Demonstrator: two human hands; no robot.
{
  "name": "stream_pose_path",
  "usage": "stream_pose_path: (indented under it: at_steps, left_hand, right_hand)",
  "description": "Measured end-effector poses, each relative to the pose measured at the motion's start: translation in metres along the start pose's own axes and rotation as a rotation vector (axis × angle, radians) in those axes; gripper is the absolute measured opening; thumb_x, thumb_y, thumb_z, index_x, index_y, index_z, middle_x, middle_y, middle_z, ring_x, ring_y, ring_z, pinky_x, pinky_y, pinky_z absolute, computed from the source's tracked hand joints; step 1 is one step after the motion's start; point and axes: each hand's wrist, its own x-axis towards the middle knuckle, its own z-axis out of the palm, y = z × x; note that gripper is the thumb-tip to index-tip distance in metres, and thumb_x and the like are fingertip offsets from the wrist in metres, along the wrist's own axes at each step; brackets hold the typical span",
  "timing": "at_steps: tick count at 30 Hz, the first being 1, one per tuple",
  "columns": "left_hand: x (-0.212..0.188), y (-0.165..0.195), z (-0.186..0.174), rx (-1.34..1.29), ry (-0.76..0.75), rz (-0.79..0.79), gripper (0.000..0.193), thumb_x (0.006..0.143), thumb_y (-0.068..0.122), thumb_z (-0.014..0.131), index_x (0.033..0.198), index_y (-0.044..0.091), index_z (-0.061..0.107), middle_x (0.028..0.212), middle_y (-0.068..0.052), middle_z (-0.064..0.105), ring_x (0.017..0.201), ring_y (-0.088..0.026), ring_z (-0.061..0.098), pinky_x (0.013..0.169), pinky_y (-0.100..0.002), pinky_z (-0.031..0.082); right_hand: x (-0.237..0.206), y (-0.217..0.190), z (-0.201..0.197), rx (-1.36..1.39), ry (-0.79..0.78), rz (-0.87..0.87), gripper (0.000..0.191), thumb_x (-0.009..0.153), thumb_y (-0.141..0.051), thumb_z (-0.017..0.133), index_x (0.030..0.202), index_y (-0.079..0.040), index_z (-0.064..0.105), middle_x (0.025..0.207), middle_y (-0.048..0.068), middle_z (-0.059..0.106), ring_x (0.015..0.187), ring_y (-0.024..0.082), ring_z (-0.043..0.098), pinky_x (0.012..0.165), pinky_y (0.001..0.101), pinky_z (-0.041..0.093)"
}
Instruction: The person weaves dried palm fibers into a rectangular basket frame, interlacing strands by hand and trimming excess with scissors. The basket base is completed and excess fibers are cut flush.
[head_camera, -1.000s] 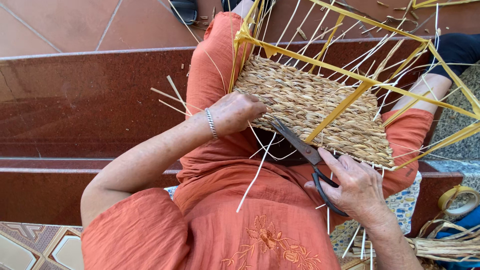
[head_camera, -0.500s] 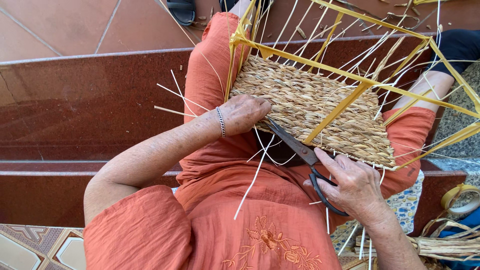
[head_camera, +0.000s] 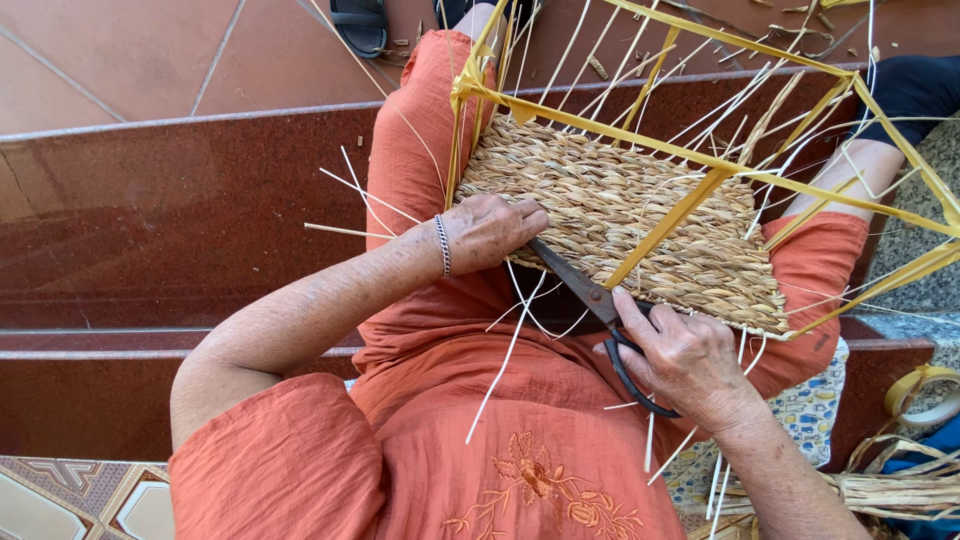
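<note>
— Where does the woven panel (head_camera: 620, 225) sit?
— Across the person's lap, inside a yellow frame (head_camera: 690, 200) whose far corners run out of view; the left hand (head_camera: 490, 230) curls its fingers shut over the panel's near edge.
— And the right hand (head_camera: 685, 355)?
— It grips the black scissors (head_camera: 590, 300) by their loops (the lower loop half hidden under the palm); the blades point at the left hand, and whether they are parted cannot be told; pale loose strands (head_camera: 510, 350) hang over the orange garment (head_camera: 480, 440).
</note>
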Motion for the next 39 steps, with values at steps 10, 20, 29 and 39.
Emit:
stream_pose_path:
  at_steps: [10, 20, 29, 39]
  left_hand:
    - [0.000, 0.000, -0.010, -0.131, -0.042, -0.234, 0.035, 0.087, -0.009, 0.056, 0.119, 0.002, 0.049, 0.107, -0.016, 0.058, 0.079, -0.035, 0.070, 0.065, -0.044, 0.058]
    - [-0.015, 0.006, -0.010, -0.139, 0.014, -0.113, 0.005, 0.085, 0.008, 0.068, 0.087, 0.004, 0.065, 0.094, -0.015, 0.067, 0.089, -0.037, 0.068, 0.077, -0.049, 0.055]
    - [-0.010, 0.008, 0.005, 0.061, -0.013, -0.090, 0.019, 0.084, 0.008, 0.064, 0.099, 0.001, 0.056, 0.097, -0.017, 0.064, 0.092, -0.034, 0.066, 0.082, -0.044, 0.054]
    - [-0.012, 0.014, 0.002, 0.096, 0.047, -0.010, 0.011, 0.093, 0.009, 0.055, 0.101, 0.001, 0.053, 0.094, -0.018, 0.062, 0.082, -0.033, 0.069, 0.070, -0.044, 0.056]
  right_hand:
    - [-0.015, 0.006, 0.000, 0.070, 0.072, 0.061, 0.063, 0.078, -0.035, 0.081, 0.132, -0.006, 0.066, 0.067, 0.007, 0.059, 0.047, 0.023, 0.061, 0.046, 0.0395, 0.051]
    - [-0.008, -0.002, -0.022, 0.195, 0.055, 0.091, 0.078, 0.065, -0.053, 0.084, 0.129, -0.011, 0.067, 0.070, 0.007, 0.058, 0.059, 0.026, 0.062, 0.054, 0.0410, 0.051]
    - [0.001, -0.001, -0.022, 0.170, 0.005, 0.059, 0.071, 0.070, -0.047, 0.083, 0.130, -0.012, 0.067, 0.068, 0.006, 0.058, 0.058, 0.024, 0.063, 0.051, 0.0401, 0.051]
    - [0.004, 0.001, -0.010, 0.017, -0.050, -0.015, 0.066, 0.077, -0.044, 0.078, 0.136, -0.017, 0.064, 0.070, 0.008, 0.061, 0.052, 0.026, 0.065, 0.049, 0.0417, 0.053]
